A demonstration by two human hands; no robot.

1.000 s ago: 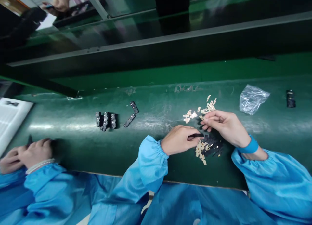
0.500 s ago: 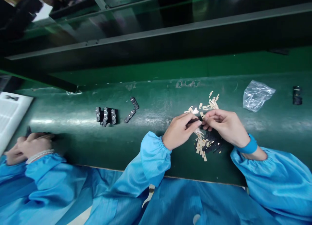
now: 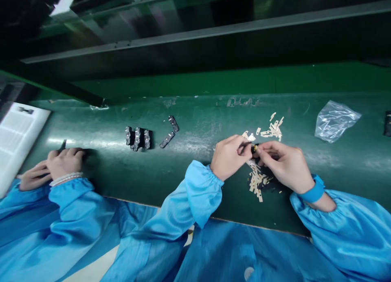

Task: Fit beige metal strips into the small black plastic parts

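My left hand (image 3: 230, 156) is closed on a small black part (image 3: 253, 148), most of it hidden by the fingers. Meeting it from the other side, my right hand (image 3: 285, 161) pinches at a pale yellowish bit on that part; whether this is one of the small cream strips is too small to tell. Loose cream strips (image 3: 258, 179) lie in a pile below both hands, mixed with small dark pieces (image 3: 270, 187). More cream strips (image 3: 273, 129) are scattered just beyond my fingertips.
A clear plastic bag (image 3: 336, 121) lies to the right on the green bench (image 3: 201, 119). Black moulded parts (image 3: 137, 139) stand grouped at left, with two more (image 3: 167, 139) beside them. Farther left are a co-worker's hands (image 3: 62, 164) and a white printed sheet (image 3: 20, 131).
The cream strip at my right fingertips has come down against the black part between my hands. The camera view has shifted slightly. The co-worker's hands have moved.
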